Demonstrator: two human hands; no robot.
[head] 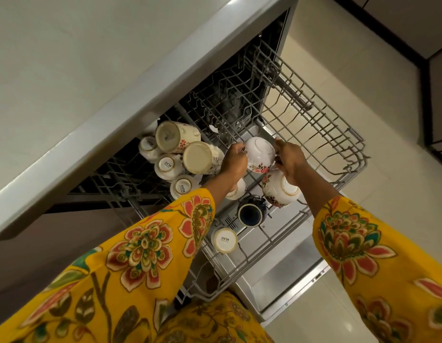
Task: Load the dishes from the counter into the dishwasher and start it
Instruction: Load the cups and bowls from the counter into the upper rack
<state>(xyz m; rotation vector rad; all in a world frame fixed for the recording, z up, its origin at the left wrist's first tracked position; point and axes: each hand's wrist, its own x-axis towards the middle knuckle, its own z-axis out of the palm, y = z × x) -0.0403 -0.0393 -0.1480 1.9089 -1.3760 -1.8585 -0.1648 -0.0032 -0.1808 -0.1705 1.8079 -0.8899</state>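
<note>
1. Head view: pale bench (pixel 91 70) overhead of the open dishwasher, upper rack (pixel 313 115) drawn fully out over the dropped door (pixel 284 276), presumably to give both hands room to load.
2. Far-left corner of the rack packed with two tall mugs (pixel 176 136) and several small cups (pixel 165 165), all bottoms-up, likely so water drains off.
3. One flowered bowl (pixel 280 190) already set on its side near the middle, base towards the camera, just below the right hand.
4. Dark blue cup (pixel 250 212) and a white cup (pixel 224 240) nearer the front edge, apart from the crowded corner.
5. Second flowered bowl (pixel 259 154) held upturned between both hands, just above the rack wires and touching neither mug.
6. Left hand (pixel 233 162) curled round the bowl's left rim, fingers pinching the edge.
7. Right hand (pixel 290 160) gripping the opposite rim, thumb side uppermost; seemingly a two-handed hold to tilt the bowl into a free slot beside the first.
</note>
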